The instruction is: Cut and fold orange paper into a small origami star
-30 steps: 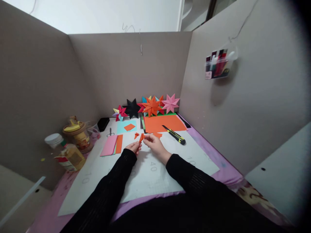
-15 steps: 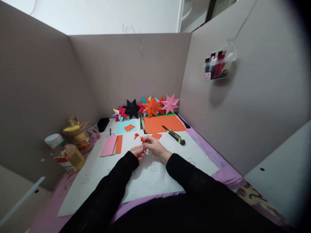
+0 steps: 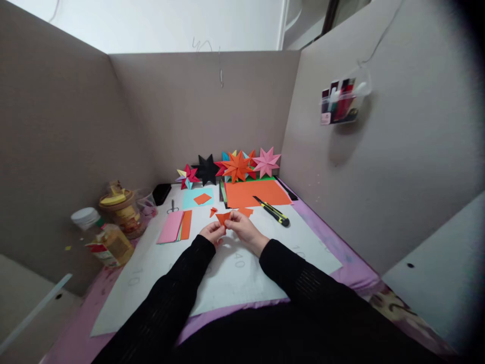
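Note:
Between my two hands, just above the white sheet, is a small folded piece of orange paper point(image 3: 223, 218). My left hand point(image 3: 213, 232) pinches its lower left side, and my right hand point(image 3: 239, 225) grips it from the right. The fingers partly cover the piece. Just beyond it lies a small orange folded paper unit point(image 3: 213, 212). Behind my right hand, more orange paper point(image 3: 246, 212) lies flat. A stack of coloured paper strips point(image 3: 171, 227), pink and orange on top, sits to the left of my left hand.
A yellow and black utility knife point(image 3: 271, 211) lies on the right near a large orange sheet point(image 3: 257, 193). Folded paper stars point(image 3: 238, 167) lean along the back wall. Small scissors point(image 3: 173, 207) lie at left; a glue bottle point(image 3: 109, 244) and a lidded tub point(image 3: 121, 212) stand further left.
The orange piece between my hands has opened from a narrow, edge-on shape to a wider one. My hands have moved slightly apart, the left one a little to the left.

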A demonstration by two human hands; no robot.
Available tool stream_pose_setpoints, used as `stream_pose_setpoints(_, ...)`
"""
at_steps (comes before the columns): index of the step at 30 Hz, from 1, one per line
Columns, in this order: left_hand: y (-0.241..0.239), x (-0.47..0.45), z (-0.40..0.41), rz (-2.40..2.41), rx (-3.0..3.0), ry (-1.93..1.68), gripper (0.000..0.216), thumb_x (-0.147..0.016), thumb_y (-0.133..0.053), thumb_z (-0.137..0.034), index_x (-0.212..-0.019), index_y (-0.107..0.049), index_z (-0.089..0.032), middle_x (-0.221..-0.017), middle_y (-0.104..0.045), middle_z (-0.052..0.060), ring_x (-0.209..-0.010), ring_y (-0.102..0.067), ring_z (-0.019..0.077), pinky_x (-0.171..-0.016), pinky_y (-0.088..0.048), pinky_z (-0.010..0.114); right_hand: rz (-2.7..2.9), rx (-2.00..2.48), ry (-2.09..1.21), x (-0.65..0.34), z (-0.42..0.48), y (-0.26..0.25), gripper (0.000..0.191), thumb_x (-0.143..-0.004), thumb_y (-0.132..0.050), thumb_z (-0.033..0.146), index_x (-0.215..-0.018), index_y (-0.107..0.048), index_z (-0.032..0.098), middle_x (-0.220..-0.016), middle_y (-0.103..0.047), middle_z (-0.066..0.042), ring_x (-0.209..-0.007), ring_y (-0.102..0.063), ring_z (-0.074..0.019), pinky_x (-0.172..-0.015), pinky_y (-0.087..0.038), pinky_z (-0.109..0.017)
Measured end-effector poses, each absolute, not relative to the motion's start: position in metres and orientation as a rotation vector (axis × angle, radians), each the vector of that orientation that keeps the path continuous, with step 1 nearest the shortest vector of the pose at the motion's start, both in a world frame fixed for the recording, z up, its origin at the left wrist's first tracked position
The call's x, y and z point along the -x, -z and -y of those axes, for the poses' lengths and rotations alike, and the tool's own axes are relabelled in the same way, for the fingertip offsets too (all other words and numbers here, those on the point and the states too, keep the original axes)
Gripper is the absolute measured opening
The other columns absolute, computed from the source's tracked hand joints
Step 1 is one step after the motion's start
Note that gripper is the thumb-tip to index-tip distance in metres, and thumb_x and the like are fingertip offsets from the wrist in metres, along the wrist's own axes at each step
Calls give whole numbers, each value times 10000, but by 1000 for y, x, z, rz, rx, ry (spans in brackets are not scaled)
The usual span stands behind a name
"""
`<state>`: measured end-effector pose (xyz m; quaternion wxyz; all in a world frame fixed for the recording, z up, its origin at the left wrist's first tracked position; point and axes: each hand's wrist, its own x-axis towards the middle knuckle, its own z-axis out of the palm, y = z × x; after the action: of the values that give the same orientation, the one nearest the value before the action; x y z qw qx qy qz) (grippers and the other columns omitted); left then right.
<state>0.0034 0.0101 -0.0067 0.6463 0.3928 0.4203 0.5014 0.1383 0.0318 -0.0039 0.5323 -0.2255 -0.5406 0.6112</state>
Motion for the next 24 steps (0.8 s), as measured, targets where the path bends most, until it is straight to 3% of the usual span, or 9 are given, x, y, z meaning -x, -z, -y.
stream_pose_setpoints(6, 5, -6, -11, -1178, -1100, -1337, 455, -471, -753, -465, -693, -524, -140, -548, -604, -8, -507, -581, 115, -393, -402, 174, 1327, 633, -1355, -138, -30, 3, 190, -689, -632, 297, -664, -496, 166, -639, -517, 36, -592, -463, -98, -585, -361, -228)
stream_pose_setpoints(13, 6, -9, -9, -1227, -1162, -1364, 402, -478, -757, -349, -720, -500, -157, -510, -604, -26, -474, -589, 119, -398, -417, 181, 1429, 724, -1344, -138, -32, 5, 170, -680, -612, 299, -698, -578, 134, -638, -547, 19, -590, -483, -103, -586, -373, -237)
stream_pose_setpoints(19, 11, -7, -9, -1262, -1150, -1221, 398, -459, -741, -213, -772, -501, -162, -544, -640, -16, -458, -568, 103, -402, -410, 174, 1315, 953, -1200, -139, -37, 10, 253, -643, -604, 314, -538, -428, 166, -492, -413, 65, -477, -394, -75, -465, -309, -203)
stream_pose_setpoints(24, 13, -3, -10, -1318, -1168, -1112, 358, -480, -734, -310, -758, -596, -133, -620, -656, 22, -524, -586, 124, -404, -420, 189, 1343, 950, -1188, -141, -38, 12, 255, -636, -599, 313, -533, -414, 170, -488, -389, 71, -474, -374, -70, -458, -296, -202)
